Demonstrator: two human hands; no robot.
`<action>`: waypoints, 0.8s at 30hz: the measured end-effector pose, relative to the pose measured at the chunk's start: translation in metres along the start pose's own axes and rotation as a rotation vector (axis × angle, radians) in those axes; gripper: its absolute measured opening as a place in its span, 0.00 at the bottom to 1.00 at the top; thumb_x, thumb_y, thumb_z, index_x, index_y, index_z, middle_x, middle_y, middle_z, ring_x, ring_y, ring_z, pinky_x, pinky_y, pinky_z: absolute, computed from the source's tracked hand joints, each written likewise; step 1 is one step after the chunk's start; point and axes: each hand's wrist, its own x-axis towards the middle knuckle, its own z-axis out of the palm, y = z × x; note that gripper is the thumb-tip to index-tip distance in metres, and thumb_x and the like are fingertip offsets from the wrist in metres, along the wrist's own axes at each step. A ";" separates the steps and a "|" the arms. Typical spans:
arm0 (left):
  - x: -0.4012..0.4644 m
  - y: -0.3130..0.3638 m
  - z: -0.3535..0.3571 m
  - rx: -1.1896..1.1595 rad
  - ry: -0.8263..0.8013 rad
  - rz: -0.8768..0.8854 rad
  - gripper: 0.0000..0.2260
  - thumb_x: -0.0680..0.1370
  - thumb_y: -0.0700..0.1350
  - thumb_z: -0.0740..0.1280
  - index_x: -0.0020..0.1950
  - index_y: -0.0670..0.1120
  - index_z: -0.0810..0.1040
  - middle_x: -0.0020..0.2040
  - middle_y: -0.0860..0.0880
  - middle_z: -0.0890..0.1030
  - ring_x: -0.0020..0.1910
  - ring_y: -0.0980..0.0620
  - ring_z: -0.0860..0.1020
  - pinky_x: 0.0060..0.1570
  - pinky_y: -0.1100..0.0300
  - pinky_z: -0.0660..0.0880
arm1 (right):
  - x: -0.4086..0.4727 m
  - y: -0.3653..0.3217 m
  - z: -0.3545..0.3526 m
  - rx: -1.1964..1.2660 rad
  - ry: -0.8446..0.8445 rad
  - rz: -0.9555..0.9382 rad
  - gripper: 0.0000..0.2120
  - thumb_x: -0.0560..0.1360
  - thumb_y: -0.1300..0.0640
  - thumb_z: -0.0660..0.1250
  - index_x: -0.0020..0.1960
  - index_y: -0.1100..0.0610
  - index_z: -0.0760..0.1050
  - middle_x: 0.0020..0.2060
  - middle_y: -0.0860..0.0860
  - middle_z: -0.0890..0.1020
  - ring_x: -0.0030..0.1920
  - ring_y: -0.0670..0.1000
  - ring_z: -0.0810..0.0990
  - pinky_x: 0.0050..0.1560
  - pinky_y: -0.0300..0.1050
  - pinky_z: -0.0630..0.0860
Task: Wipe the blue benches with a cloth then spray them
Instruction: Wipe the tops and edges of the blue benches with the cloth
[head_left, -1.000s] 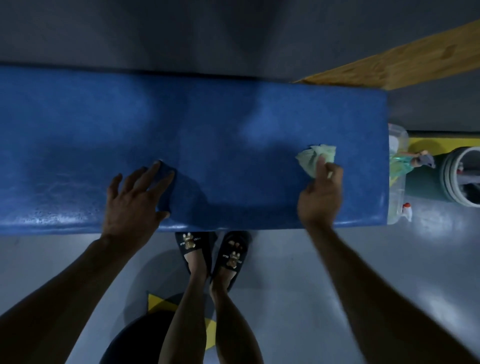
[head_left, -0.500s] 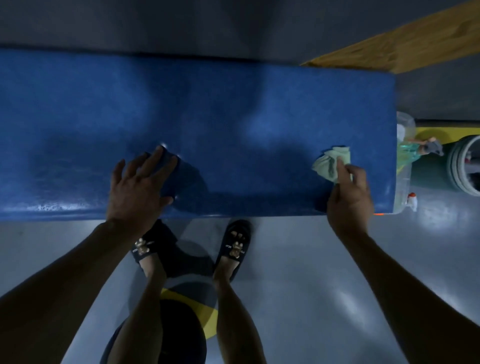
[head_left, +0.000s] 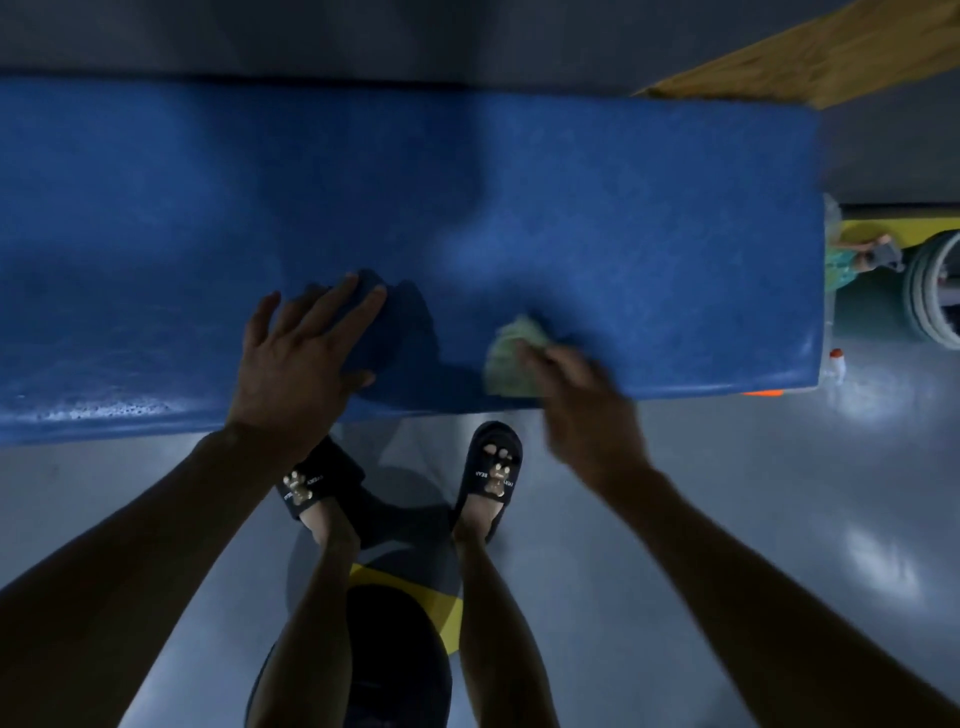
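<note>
A long blue padded bench (head_left: 597, 197) runs across the view in front of me. My left hand (head_left: 298, 358) lies flat on it near the front edge, fingers spread and straight. My right hand (head_left: 582, 400), blurred by motion, grips a crumpled pale green cloth (head_left: 511, 358) and presses it onto the bench near the front edge, right of centre. Wet droplets glisten along the front edge at the left (head_left: 98, 410).
Past the bench's right end stand a clear spray bottle with green liquid (head_left: 839, 260), a small white bottle with a red cap (head_left: 836, 361) and a round grey bucket (head_left: 930, 296). A wooden board (head_left: 810, 57) lies at the top right. My feet in black slippers (head_left: 493, 467) are on the grey floor.
My right hand has swept the green cloth leftward along the bench, from near the right end toward the middle. My left hand stays flat on the bench. My feet have shifted.
</note>
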 end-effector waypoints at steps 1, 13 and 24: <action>-0.004 -0.006 -0.003 -0.001 0.007 0.008 0.38 0.72 0.49 0.75 0.79 0.53 0.62 0.78 0.47 0.65 0.73 0.39 0.66 0.73 0.38 0.56 | -0.005 0.021 -0.009 -0.030 0.018 0.097 0.30 0.73 0.62 0.65 0.74 0.48 0.66 0.65 0.51 0.70 0.53 0.61 0.76 0.46 0.53 0.80; -0.042 -0.095 -0.014 0.025 -0.003 -0.039 0.28 0.79 0.44 0.66 0.78 0.51 0.64 0.78 0.46 0.64 0.74 0.40 0.64 0.72 0.39 0.56 | 0.025 -0.164 0.054 0.161 0.180 0.513 0.34 0.72 0.66 0.63 0.77 0.56 0.61 0.72 0.55 0.67 0.66 0.59 0.71 0.58 0.50 0.75; -0.022 -0.141 -0.025 0.053 -0.041 -0.030 0.31 0.75 0.46 0.72 0.77 0.50 0.67 0.78 0.46 0.64 0.73 0.37 0.64 0.71 0.36 0.58 | 0.025 -0.057 0.009 0.012 0.191 0.764 0.33 0.72 0.65 0.62 0.76 0.52 0.63 0.66 0.57 0.68 0.58 0.65 0.72 0.53 0.55 0.74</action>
